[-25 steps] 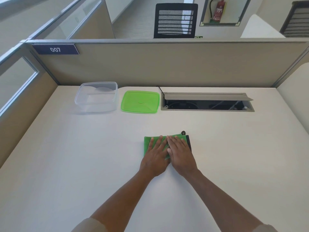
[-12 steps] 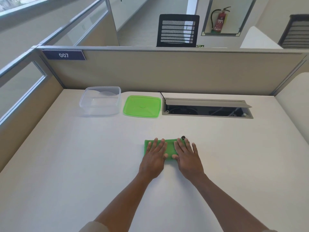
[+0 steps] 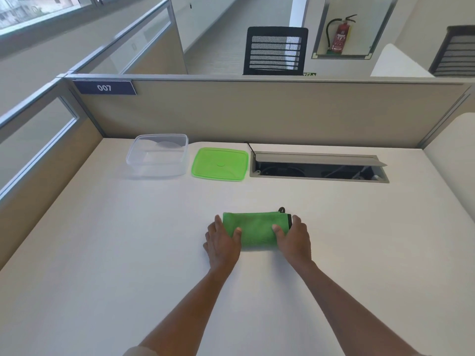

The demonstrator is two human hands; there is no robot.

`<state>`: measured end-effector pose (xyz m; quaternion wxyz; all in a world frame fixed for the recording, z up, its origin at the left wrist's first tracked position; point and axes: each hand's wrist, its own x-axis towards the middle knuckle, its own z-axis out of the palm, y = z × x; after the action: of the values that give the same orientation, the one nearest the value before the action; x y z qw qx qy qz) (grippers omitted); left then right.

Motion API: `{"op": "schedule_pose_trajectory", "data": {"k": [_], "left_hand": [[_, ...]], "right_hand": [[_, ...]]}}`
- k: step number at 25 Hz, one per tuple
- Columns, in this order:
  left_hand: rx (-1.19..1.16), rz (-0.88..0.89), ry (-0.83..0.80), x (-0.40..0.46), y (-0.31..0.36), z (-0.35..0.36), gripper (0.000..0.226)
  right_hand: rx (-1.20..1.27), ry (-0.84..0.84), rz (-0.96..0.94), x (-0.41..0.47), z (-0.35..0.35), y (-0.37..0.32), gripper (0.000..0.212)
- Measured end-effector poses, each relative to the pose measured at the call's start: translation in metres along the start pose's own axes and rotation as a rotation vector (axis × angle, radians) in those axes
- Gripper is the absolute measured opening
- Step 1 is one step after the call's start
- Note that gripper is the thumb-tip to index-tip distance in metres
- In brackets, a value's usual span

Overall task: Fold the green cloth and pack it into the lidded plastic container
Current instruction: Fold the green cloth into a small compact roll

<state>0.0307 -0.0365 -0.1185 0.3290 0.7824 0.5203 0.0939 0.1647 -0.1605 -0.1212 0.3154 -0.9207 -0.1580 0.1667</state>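
One cloth (image 3: 257,231), one clear tub (image 3: 158,155), one green lid (image 3: 220,164) and two hands are in view. The cloth lies on the desk (image 3: 102,253) near the middle, a little toward 6 o'clock, folded into a short, thick rectangle with its long side running from 9 to 3 o'clock. It is bright green and fuzzy, with a dark trim along its 3 o'clock end and a small dark loop poking out at the far corner of that end.

The left hand (image 3: 222,240) grips the cloth's 9 o'clock end, thumb on top and fingers curled round the edge. The right hand (image 3: 294,238) clamps the 3 o'clock end the same way, thumb on top and fingers wrapped over the trimmed side. Both forearms reach in bare from 6 o'clock.

The tub sits open and upright toward 11 o'clock, well apart from the cloth. The lid lies flat just beside it on its 3 o'clock side, not on it. Just beyond the lid toward 1 o'clock is one cable slot (image 3: 318,168) in the desk with its grey flap raised.

The desk is pale and matte, walled at 12 and 9 o'clock by beige partitions (image 3: 257,111); a blue plate (image 3: 104,87) reading 007 hangs on the far one. Behind it stand two black mesh chairs, one (image 3: 276,51) at 12 o'clock and one (image 3: 455,51) at 2 o'clock, and one red extinguisher (image 3: 340,34) in a wall niche.
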Motion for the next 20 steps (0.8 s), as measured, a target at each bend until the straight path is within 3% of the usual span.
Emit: {"op": "schedule_pose_trajectory", "data": {"k": [3,6,12,16,20], "left_hand": [[-0.029,-0.213,-0.044,0.003,0.009,0.002,0.057],[-0.206,-0.403,-0.103,0.011,0.012,0.000,0.053],[-0.673,-0.567,-0.264,0.027,0.002,-0.023,0.045],[-0.836,-0.631,-0.379,0.023,-0.005,-0.039,0.040],[-0.896,-0.618,-0.456,0.026,-0.020,-0.055,0.029]], "right_hand": [[0.071,-0.036,0.151,0.010,-0.003,-0.005,0.070],[0.183,-0.095,0.261,0.013,-0.009,-0.005,0.069],[0.329,-0.183,0.345,0.017,-0.020,-0.004,0.044],[0.585,-0.292,0.482,0.009,-0.018,-0.008,0.028],[0.618,-0.344,0.465,-0.002,-0.009,-0.018,0.022]]}}
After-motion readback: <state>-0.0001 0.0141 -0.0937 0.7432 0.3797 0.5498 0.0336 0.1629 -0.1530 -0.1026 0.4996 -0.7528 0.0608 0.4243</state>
